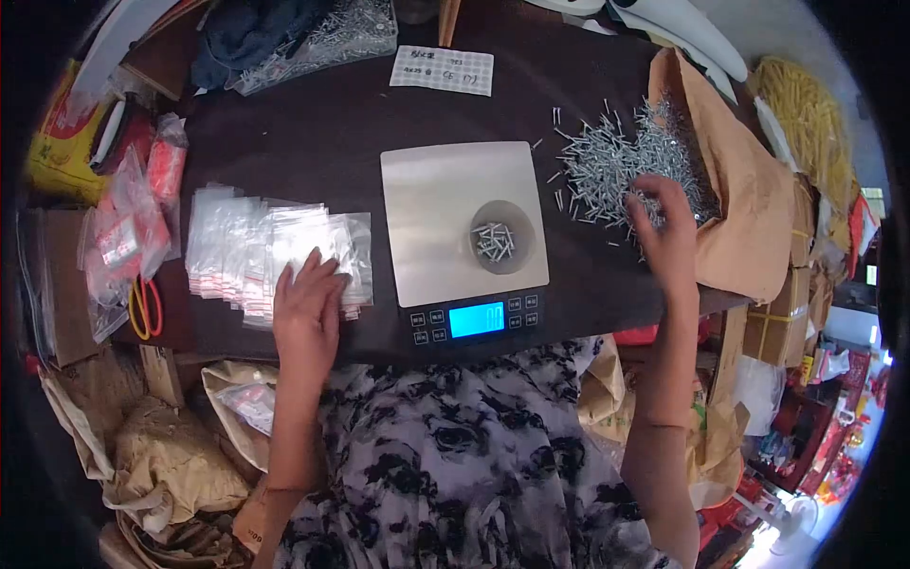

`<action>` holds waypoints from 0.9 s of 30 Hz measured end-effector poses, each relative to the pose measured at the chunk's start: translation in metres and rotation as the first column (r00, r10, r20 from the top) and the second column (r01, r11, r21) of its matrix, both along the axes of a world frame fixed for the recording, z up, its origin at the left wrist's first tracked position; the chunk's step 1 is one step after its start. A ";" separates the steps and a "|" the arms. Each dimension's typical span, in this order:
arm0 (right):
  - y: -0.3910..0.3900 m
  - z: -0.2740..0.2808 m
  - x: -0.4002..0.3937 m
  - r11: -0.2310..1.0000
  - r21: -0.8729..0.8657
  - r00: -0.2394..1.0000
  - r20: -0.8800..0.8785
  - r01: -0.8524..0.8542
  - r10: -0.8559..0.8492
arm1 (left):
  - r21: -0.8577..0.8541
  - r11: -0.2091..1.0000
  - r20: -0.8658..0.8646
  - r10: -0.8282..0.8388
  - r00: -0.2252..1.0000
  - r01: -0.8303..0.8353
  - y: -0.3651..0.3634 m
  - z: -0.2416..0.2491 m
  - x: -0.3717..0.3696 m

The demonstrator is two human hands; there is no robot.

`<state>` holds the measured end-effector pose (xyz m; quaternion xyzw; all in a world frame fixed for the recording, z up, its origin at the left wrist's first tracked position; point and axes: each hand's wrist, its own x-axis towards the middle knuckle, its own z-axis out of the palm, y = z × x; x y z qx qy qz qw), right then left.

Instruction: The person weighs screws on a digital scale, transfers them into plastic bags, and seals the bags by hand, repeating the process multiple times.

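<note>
My left hand (308, 302) lies with its fingers spread on a fanned row of clear zip bags (232, 242). At the edge of a heap of small silver screws (607, 161), my right hand (668, 232) has thumb and fingers apart and curved; no screw shows between them. Between my hands stands a digital scale (427, 209) with a steel plate and a lit blue display (476, 321), which seems to read zero. A small round cup (512, 211) on the plate's right side holds several screws (495, 241).
A brown paper bag (739, 190) opens toward the heap at the right. Behind the scale lies a sheet of round labels (443, 71), and a clear tub of screws (322, 47) stands back left. Orange-handled scissors (145, 308) and plastic packets (123, 237) are at the left edge.
</note>
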<state>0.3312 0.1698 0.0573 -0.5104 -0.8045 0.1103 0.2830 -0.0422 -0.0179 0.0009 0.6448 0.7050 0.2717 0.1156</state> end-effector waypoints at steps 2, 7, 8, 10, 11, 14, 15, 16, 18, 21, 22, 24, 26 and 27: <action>0.007 -0.011 0.010 0.998 0.000 0.993 0.096 0.070 -0.070 | 0.022 1.000 0.016 0.005 1.000 -0.005 0.001 0.001 0.002; 0.031 -0.046 0.003 0.995 0.080 0.987 0.149 0.052 -0.064 | -0.049 0.999 0.019 -0.017 1.000 0.017 -0.001 0.026 0.010; 0.033 -0.049 -0.003 0.996 0.078 0.986 0.161 0.034 -0.047 | -0.054 0.998 0.011 -0.030 0.999 0.031 -0.002 0.031 0.011; 0.034 -0.047 -0.014 0.997 0.074 0.983 0.185 -0.003 -0.010 | -0.095 0.994 -0.023 -0.064 0.998 0.062 -0.002 0.041 0.015; 0.034 -0.047 -0.016 0.998 0.058 0.990 0.140 -0.023 0.015 | -0.115 0.990 -0.039 -0.083 0.996 0.078 -0.002 0.044 0.016; 0.033 -0.044 -0.018 0.999 0.009 0.998 0.038 -0.047 0.046 | -0.117 0.989 -0.039 -0.090 0.995 0.085 -0.003 0.028 0.013; 0.032 -0.041 -0.016 0.999 -0.016 0.999 0.029 -0.029 0.030 | -0.111 0.991 -0.021 -0.081 0.996 0.079 -0.003 0.025 0.011; 0.030 -0.037 -0.013 0.999 -0.040 1.000 0.022 -0.012 0.013 | -0.104 0.992 0.000 -0.073 0.997 0.072 -0.003 0.021 0.009; 0.026 -0.028 -0.011 0.998 -0.046 0.998 -0.039 0.041 -0.042 | -0.076 0.997 0.044 -0.030 0.999 0.033 -0.001 0.021 0.009; 0.022 -0.019 -0.008 0.994 -0.081 0.995 -0.064 0.073 -0.078 | -0.041 0.998 0.139 0.058 0.989 -0.053 0.001 0.024 0.011; 0.021 -0.017 -0.007 0.992 -0.096 0.995 -0.060 0.076 -0.082 | -0.045 0.996 0.186 0.083 0.979 -0.075 0.000 0.023 0.009; 0.020 -0.016 -0.007 0.990 -0.113 0.994 -0.062 0.086 -0.093 | -0.043 0.993 0.243 0.114 0.963 -0.106 -0.002 0.023 0.008; 0.021 -0.016 -0.008 0.985 -0.136 0.992 -0.057 0.102 -0.111 | -0.029 0.992 0.265 0.125 0.956 -0.122 -0.003 0.023 0.008; 0.021 -0.017 -0.009 0.982 -0.149 0.991 -0.050 0.115 -0.124 | -0.014 0.993 0.245 0.120 0.962 -0.121 -0.002 0.024 0.009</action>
